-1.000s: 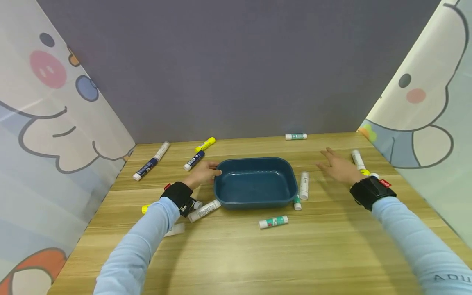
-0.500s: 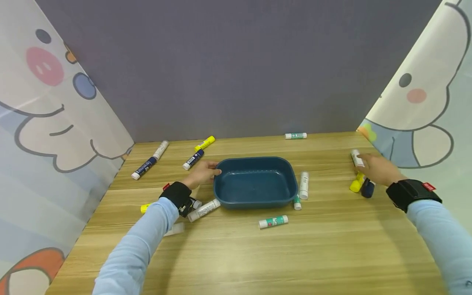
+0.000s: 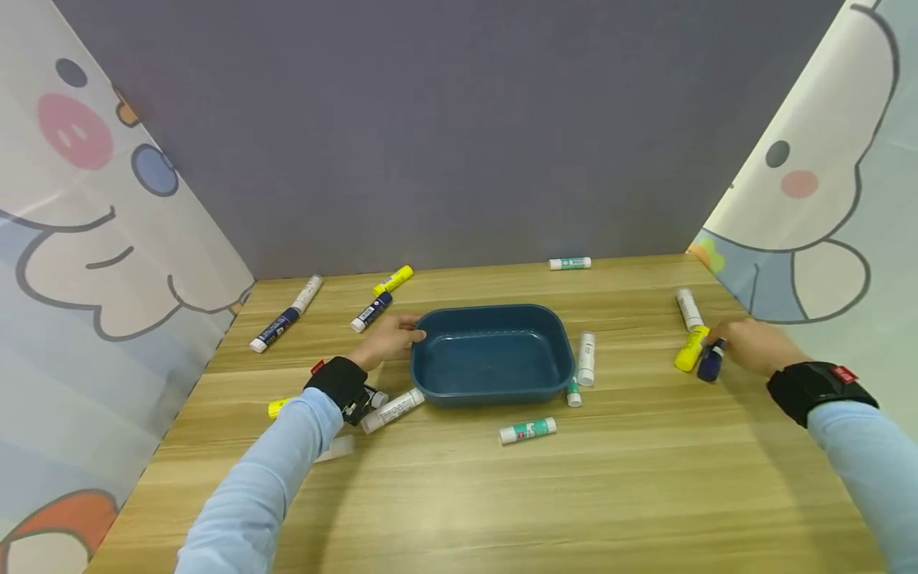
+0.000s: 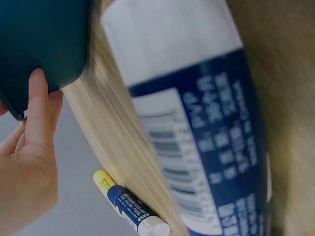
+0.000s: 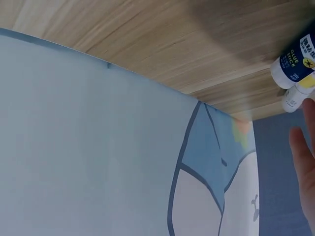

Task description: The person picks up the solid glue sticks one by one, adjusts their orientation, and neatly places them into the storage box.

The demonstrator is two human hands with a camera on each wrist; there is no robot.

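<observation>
I have the left hand (image 3: pixel 387 339) at the left side of a dark blue tub (image 3: pixel 493 363), its fingers closed on the rim, with one finger running down the outside wall. The tub sits on the wooden table (image 3: pixel 610 486), near its middle.

I see the right hand (image 3: pixel 756 347) well off to the right, its fingers just beside a navy glue stick (image 3: pixel 711 363). Two fingers reach out fairly straight and slightly apart in the right wrist view; the rest are out of sight, and I cannot tell whether any touch the stick. A yellow glue stick (image 3: pixel 692 348) lies alongside, and a white glue stick (image 3: pixel 689 309) lies just behind that.

Close by the tub's right side I make out a plain white stick (image 3: pixel 586 359) and a green-and-white stick (image 3: pixel 574 393), the latter partly hidden by the tub. Another green stick (image 3: pixel 528 430) lies in front.

Near the left hand, a short navy stick (image 3: pixel 371 312) lies by a bright yellow stick (image 3: pixel 394 281) toward the back. A long white stick (image 3: pixel 393 410) lies at the tub's front left corner. A large navy label (image 4: pixel 216 142) fills much of the left wrist view.
</observation>
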